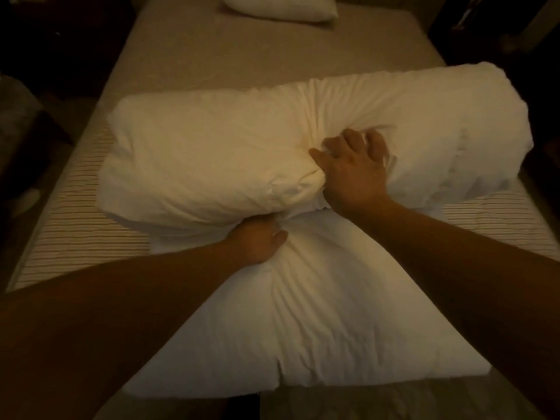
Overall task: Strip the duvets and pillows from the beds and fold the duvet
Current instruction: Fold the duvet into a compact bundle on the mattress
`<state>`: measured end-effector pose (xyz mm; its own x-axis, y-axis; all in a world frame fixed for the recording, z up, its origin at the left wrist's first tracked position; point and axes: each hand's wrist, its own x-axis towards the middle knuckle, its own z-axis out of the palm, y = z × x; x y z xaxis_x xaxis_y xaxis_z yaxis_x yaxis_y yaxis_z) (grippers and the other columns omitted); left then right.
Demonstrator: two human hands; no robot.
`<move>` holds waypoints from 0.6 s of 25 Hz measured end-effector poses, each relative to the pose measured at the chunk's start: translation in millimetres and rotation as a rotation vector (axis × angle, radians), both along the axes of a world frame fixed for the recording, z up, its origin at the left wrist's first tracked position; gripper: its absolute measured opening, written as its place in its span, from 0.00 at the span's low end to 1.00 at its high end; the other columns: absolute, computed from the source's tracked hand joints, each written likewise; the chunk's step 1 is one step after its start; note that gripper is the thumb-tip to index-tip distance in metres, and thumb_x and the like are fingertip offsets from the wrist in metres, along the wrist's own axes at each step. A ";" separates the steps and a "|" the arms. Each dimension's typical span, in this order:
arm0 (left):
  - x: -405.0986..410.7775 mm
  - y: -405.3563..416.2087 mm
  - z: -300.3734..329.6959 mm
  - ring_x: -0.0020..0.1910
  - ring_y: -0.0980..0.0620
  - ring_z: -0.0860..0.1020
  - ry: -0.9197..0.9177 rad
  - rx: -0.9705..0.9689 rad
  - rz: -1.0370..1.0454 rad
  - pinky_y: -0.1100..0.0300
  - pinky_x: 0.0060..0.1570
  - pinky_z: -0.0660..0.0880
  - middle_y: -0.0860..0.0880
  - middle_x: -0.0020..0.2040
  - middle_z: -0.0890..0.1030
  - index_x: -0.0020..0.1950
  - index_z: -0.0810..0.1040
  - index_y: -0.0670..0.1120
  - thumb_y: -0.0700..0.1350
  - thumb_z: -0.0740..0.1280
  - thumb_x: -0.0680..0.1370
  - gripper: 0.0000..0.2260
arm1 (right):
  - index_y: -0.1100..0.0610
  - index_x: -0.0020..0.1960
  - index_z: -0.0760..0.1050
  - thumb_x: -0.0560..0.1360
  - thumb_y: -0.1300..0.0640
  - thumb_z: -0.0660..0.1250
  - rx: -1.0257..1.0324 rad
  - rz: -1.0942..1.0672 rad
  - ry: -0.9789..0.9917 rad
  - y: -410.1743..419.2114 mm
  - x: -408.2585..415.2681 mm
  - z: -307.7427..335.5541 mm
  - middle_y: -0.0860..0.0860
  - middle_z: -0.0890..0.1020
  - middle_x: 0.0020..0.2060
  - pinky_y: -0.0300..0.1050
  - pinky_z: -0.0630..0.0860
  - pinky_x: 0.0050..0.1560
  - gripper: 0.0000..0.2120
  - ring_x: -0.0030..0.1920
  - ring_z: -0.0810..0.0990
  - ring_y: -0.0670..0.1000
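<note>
White cotton duvet (303, 313): a thick, puffy white quilt is seen lying across the near end of the bed, folded over on itself so that a bulky roll (212, 153) lies crosswise above a flatter lower layer that reaches the near edge.
Right hand (351, 165): it is laid on top of the roll near its middle, palm down; the fingers are curled into the cloth and a bunch of fabric is gathered under them, with creases drawn towards the grip.
Left hand (257, 241): it is tucked into the crease where the roll meets the lower layer; the thumb is seen on the cloth, the fingers are hidden under the roll, so whether the cloth is gripped cannot be told.
Bed (181, 56): a beige mattress surface is shown bare beyond the duvet.
Striped sheet (75, 231): a cream sheet with thin brown stripes is spread under the duvet, seen on both sides of it.
Pillow (281, 7): a white pillow is seen at the far end of the bed, well apart from the duvet.
</note>
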<state>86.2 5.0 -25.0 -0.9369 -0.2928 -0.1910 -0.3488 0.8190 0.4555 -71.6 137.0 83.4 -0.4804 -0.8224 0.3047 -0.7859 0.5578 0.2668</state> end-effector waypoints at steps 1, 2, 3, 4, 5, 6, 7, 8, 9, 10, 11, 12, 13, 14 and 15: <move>-16.6 -4.4 -5.2 0.70 0.45 0.70 -0.020 -0.025 -0.022 0.55 0.69 0.64 0.44 0.70 0.72 0.75 0.65 0.46 0.62 0.60 0.77 0.30 | 0.50 0.63 0.77 0.73 0.53 0.63 -0.023 -0.007 -0.010 -7.3 -11.8 -4.3 0.55 0.78 0.62 0.63 0.53 0.69 0.19 0.66 0.69 0.62; -30.3 -5.3 -10.1 0.67 0.45 0.72 -0.037 -0.043 -0.035 0.55 0.66 0.66 0.45 0.68 0.75 0.73 0.66 0.46 0.60 0.63 0.77 0.29 | 0.49 0.63 0.78 0.73 0.52 0.62 -0.039 -0.016 -0.031 -14.8 -24.3 -8.9 0.54 0.79 0.61 0.64 0.55 0.69 0.18 0.66 0.70 0.62; -39.0 -3.7 -10.5 0.64 0.46 0.73 -0.045 -0.065 -0.034 0.55 0.62 0.68 0.46 0.65 0.76 0.72 0.67 0.46 0.59 0.66 0.76 0.29 | 0.49 0.62 0.78 0.74 0.52 0.62 -0.052 -0.020 -0.049 -20.9 -35.5 -12.6 0.53 0.80 0.59 0.64 0.56 0.68 0.18 0.65 0.71 0.62; -45.4 -2.4 -9.5 0.62 0.46 0.75 -0.035 -0.096 -0.035 0.55 0.59 0.70 0.47 0.63 0.77 0.71 0.67 0.46 0.59 0.68 0.74 0.29 | 0.49 0.61 0.79 0.73 0.53 0.63 -0.068 -0.014 -0.053 -26.0 -46.1 -16.1 0.53 0.81 0.57 0.64 0.58 0.67 0.17 0.63 0.72 0.62; -51.0 -1.6 -10.4 0.60 0.47 0.75 -0.023 -0.117 -0.039 0.55 0.57 0.70 0.48 0.61 0.77 0.70 0.67 0.47 0.59 0.69 0.73 0.30 | 0.50 0.59 0.80 0.72 0.53 0.65 -0.087 -0.008 -0.050 -30.8 -56.1 -19.6 0.53 0.82 0.55 0.64 0.59 0.67 0.16 0.61 0.73 0.62; -53.8 -0.3 -12.2 0.60 0.47 0.75 0.010 -0.101 -0.032 0.56 0.56 0.70 0.49 0.61 0.77 0.69 0.66 0.48 0.59 0.70 0.72 0.31 | 0.50 0.57 0.81 0.71 0.53 0.66 -0.108 -0.006 -0.044 -35.4 -64.2 -22.1 0.53 0.82 0.52 0.63 0.60 0.66 0.15 0.59 0.74 0.62; -54.2 1.8 -15.2 0.62 0.47 0.74 0.034 -0.051 -0.013 0.55 0.58 0.70 0.48 0.63 0.76 0.71 0.65 0.48 0.59 0.71 0.71 0.33 | 0.50 0.55 0.81 0.70 0.54 0.68 -0.134 -0.010 -0.039 -40.2 -71.5 -23.7 0.52 0.83 0.49 0.62 0.61 0.65 0.14 0.57 0.75 0.61; -51.1 5.1 -20.6 0.67 0.47 0.71 0.070 0.011 0.016 0.55 0.63 0.68 0.47 0.68 0.73 0.74 0.62 0.48 0.59 0.72 0.71 0.37 | 0.50 0.53 0.82 0.70 0.54 0.68 -0.165 -0.013 -0.034 -44.3 -77.1 -23.6 0.52 0.83 0.46 0.60 0.61 0.64 0.13 0.55 0.76 0.60; -46.7 7.8 -25.1 0.71 0.46 0.67 0.097 0.067 0.012 0.54 0.68 0.64 0.45 0.73 0.68 0.77 0.58 0.47 0.59 0.73 0.70 0.41 | 0.50 0.52 0.82 0.69 0.54 0.68 -0.194 -0.014 -0.029 -48.1 -81.8 -22.7 0.51 0.83 0.44 0.59 0.62 0.63 0.12 0.53 0.76 0.60; -43.3 7.7 -29.2 0.74 0.46 0.63 0.126 0.085 -0.048 0.52 0.73 0.59 0.45 0.76 0.64 0.78 0.57 0.47 0.58 0.73 0.71 0.43 | 0.50 0.50 0.82 0.69 0.54 0.68 -0.212 -0.016 -0.028 -52.4 -86.0 -21.0 0.51 0.82 0.42 0.58 0.62 0.62 0.11 0.52 0.76 0.59; -41.5 4.7 -34.9 0.76 0.46 0.61 0.149 0.060 -0.129 0.53 0.75 0.54 0.46 0.76 0.63 0.78 0.58 0.47 0.59 0.73 0.71 0.42 | 0.50 0.50 0.82 0.69 0.55 0.67 -0.223 -0.020 -0.030 -56.2 -89.8 -20.0 0.50 0.82 0.42 0.57 0.62 0.62 0.10 0.51 0.76 0.59; -42.9 0.4 -42.0 0.76 0.47 0.61 0.148 0.024 -0.178 0.54 0.76 0.50 0.48 0.76 0.64 0.77 0.61 0.48 0.61 0.72 0.70 0.40 | 0.50 0.49 0.82 0.69 0.55 0.67 -0.233 -0.018 -0.025 -58.8 -94.7 -19.4 0.50 0.82 0.41 0.57 0.62 0.62 0.10 0.51 0.76 0.58; -47.1 -3.2 -45.6 0.76 0.47 0.61 0.090 -0.021 -0.157 0.55 0.75 0.49 0.49 0.76 0.64 0.76 0.61 0.49 0.66 0.72 0.68 0.43 | 0.50 0.49 0.82 0.69 0.55 0.67 -0.245 -0.008 -0.014 -61.0 -98.9 -19.4 0.49 0.82 0.41 0.56 0.61 0.62 0.10 0.50 0.76 0.58; -53.8 -7.5 -43.9 0.76 0.48 0.60 0.012 -0.064 -0.093 0.53 0.75 0.50 0.49 0.77 0.62 0.77 0.59 0.50 0.71 0.71 0.63 0.49 | 0.50 0.49 0.82 0.69 0.56 0.67 -0.257 0.004 -0.002 -62.6 -101.7 -20.2 0.49 0.82 0.41 0.55 0.61 0.62 0.11 0.50 0.76 0.57; -63.6 -13.6 -40.6 0.76 0.47 0.59 -0.086 -0.040 0.002 0.50 0.75 0.53 0.49 0.77 0.60 0.78 0.56 0.51 0.74 0.70 0.58 0.55 | 0.50 0.49 0.82 0.68 0.56 0.67 -0.265 0.016 0.000 -63.7 -103.8 -20.9 0.49 0.82 0.40 0.54 0.61 0.62 0.11 0.49 0.76 0.57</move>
